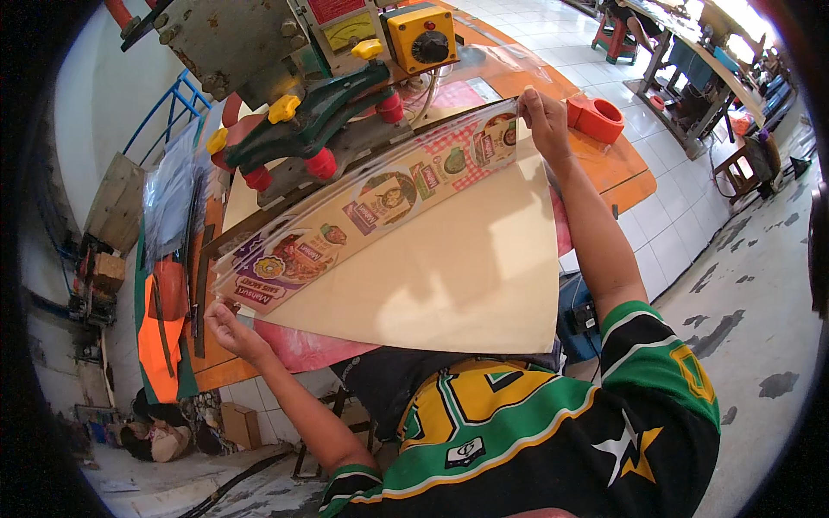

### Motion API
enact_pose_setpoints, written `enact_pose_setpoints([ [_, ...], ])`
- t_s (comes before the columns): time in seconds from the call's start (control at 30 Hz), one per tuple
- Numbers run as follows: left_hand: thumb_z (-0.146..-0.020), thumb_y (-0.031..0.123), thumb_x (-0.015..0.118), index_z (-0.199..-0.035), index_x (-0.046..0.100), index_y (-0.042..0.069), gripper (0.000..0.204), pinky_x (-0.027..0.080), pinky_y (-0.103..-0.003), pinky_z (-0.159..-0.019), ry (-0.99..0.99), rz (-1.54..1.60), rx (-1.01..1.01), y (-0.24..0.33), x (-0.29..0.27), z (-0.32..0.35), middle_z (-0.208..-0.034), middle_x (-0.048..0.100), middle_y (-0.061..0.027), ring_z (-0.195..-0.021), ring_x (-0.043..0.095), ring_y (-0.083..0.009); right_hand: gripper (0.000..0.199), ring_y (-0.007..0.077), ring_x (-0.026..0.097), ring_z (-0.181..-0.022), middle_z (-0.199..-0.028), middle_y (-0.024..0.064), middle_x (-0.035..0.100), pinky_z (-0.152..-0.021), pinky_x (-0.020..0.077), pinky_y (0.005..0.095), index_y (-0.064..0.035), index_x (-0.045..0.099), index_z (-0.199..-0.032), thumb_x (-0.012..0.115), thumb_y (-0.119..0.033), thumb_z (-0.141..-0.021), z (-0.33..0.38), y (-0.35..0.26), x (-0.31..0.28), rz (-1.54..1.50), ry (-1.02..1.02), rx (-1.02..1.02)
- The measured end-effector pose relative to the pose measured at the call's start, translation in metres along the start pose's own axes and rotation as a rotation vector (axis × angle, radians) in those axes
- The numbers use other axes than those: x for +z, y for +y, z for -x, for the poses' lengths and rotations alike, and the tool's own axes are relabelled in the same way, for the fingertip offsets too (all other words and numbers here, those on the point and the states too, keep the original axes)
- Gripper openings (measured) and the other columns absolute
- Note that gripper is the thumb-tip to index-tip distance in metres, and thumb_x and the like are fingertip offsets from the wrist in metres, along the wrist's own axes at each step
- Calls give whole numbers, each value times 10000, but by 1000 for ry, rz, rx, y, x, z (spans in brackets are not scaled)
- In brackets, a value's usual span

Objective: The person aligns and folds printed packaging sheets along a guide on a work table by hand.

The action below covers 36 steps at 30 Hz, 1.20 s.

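Observation:
A long clear plastic sheet (pixel 380 203) with colourful printed pictures lies stretched across a beige work surface (pixel 449 276). My left hand (pixel 229 326) pinches its near-left end. My right hand (pixel 544 116) grips its far-right end. The sheet's upper edge sits under the green pressing arm (pixel 311 116) of a grey machine (pixel 233 39), which has red and yellow knobs.
A yellow control box (pixel 420 36) with a black dial sits on the machine. A red tape dispenser (pixel 596 116) rests on the orange table (pixel 617 168) beyond my right hand. Plastic sheets (pixel 168 190) hang at the left. Another workbench (pixel 691 69) stands at the far right.

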<state>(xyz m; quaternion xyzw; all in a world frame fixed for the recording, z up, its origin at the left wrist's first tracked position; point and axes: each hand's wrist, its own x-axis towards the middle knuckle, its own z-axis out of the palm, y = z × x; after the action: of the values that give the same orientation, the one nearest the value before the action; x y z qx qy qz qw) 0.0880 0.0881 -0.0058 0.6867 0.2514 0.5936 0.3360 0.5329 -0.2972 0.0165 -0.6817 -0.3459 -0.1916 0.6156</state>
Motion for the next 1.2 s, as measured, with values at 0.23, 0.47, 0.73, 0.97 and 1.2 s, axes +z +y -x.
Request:
enact_pose_setpoints([
  [0.23, -1005, 347, 499, -1012, 520, 19, 328, 444, -302, -818, -8, 48, -28, 6, 3, 2, -928, 568, -61, -882, 538, -136, 521, 90, 468, -533, -559, 20, 509, -502, 381, 272, -3, 600, -709, 433, -386, -1022, 0, 3, -2, 24, -3, -16],
  [0.47, -1008, 342, 497, -1025, 532, -2, 346, 433, -278, -797, -14, 41, -33, 13, 6, 2, -929, 557, -49, -878, 520, -125, 532, 97, 476, -516, -546, 20, 497, -486, 369, 278, -2, 605, -703, 430, -392, -1021, -2, 8, 1, 57, 36, -13],
  [0.73, -1014, 331, 487, -941, 554, 3, 343, 416, -257, -751, -36, 22, -60, 23, 9, 7, -869, 546, -24, -821, 497, -108, 546, 107, 492, -522, -546, 25, 502, -496, 380, 288, -5, 618, -713, 423, -416, -1016, -1, 7, -1, 67, 38, 32],
  [0.97, -1014, 314, 479, -888, 548, -2, 347, 405, -245, -732, -38, 16, -23, 5, -4, 4, -828, 526, -16, -797, 478, -99, 559, 117, 526, -577, -588, 38, 549, -550, 409, 281, -8, 610, -694, 401, -408, -1025, -3, 12, 1, 56, 24, -8],
  [1.2, -1016, 295, 466, -901, 557, -16, 344, 419, -274, -762, -60, 30, 29, 16, 4, 7, -854, 568, -40, -815, 514, -123, 417, 94, 547, -673, -695, 26, 593, -619, 445, 262, -9, 633, -871, 465, -362, -1017, -4, 6, 4, -55, 26, 56],
])
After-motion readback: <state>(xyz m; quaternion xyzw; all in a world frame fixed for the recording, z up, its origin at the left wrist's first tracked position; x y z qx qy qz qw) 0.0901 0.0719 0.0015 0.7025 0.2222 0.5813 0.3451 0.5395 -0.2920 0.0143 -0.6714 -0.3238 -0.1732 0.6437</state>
